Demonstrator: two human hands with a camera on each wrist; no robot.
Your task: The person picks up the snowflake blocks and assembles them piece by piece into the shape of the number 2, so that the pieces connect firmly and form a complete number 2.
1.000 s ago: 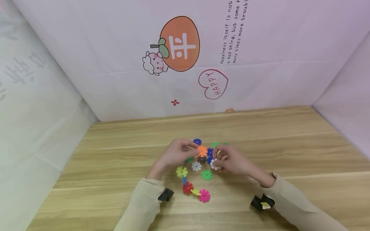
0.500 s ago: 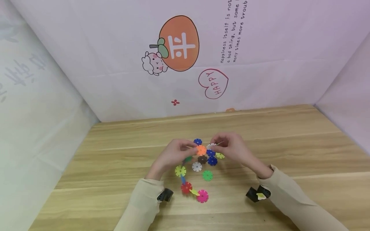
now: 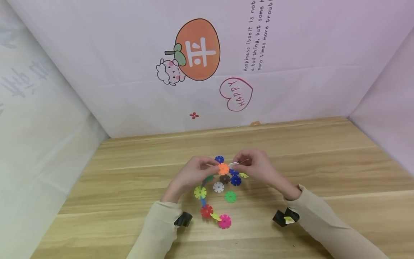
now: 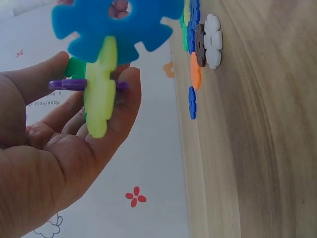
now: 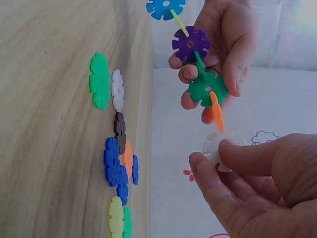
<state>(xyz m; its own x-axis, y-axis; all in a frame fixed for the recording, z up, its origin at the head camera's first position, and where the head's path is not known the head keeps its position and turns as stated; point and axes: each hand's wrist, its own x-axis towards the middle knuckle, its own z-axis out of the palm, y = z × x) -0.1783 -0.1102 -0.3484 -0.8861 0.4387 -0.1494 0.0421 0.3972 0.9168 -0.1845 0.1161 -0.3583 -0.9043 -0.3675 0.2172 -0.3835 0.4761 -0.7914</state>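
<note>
The right hand (image 5: 257, 183) pinches a white snowflake disc (image 5: 218, 148) between thumb and forefinger, its slotted edge meeting the orange disc (image 5: 216, 113) at the near end of a chain of linked discs (image 5: 198, 64). That chain runs away from the right hand through a green disc (image 5: 208, 89), a purple disc (image 5: 190, 43) and a yellow-green disc to a blue disc (image 5: 166, 7) at the far end, and the left hand (image 5: 225, 44), just across from the right, grips it with fingers curled round the purple and green discs. From the left wrist the left hand (image 4: 54, 148) shows its palm, with the purple disc (image 4: 67, 84) lying between thumb and fingers and the yellow-green disc (image 4: 99, 94) crossing it edge-on under the blue disc (image 4: 116, 25). In the head view both hands, left (image 3: 191, 176) and right (image 3: 258, 167), hang close together above the wooden table (image 3: 323, 162), and the chain trails down from the left hand toward the person, ending in a pink disc (image 3: 224, 221). Directly beneath the hands loose discs lie flat on the wood: white (image 3: 218, 187), green (image 3: 230, 196), brown, dark blue (image 3: 235, 180) and orange among them, touching or just beside one another. Beyond the hands the table meets a pale fabric backdrop (image 3: 129, 90) printed with an orange fruit, a small sheep, a heart reading HAPPY and lines of text; more pale cloth closes in both sides.
</note>
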